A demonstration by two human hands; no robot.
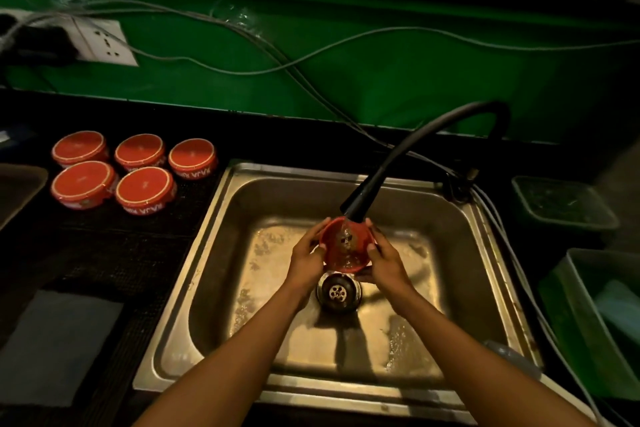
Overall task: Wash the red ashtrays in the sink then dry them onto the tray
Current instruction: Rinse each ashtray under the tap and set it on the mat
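from the head camera we looked down into a steel sink [221, 253] set in a dark counter. we held one red ashtray [346, 248] over the basin, just above the drain [338, 292], its hollow tilted toward us. our left hand [306, 262] gripped its rim at 9 o'clock, fingers curled over the edge, and our right hand [384, 262] gripped it at 3 o'clock, thumb on the rim and fingers curled beneath. the head of a black faucet [408, 163] sat right at the ashtray's 12 o'clock edge, and water ran into the hollow. the basin floor was wet and foamy.

at 10 o'clock from the sink, five more red ashtrays [145, 189] stood upside down on the counter, three in the far row and two in the near row, close together. a grey cloth [59, 347] lay at 8 o'clock. a dark tray [19, 191] showed partly at the left edge. at 3 o'clock stood two green tubs [564, 204]. behind, grey cables [242, 28] ran along a green wall [381, 80] from a white socket [104, 42].
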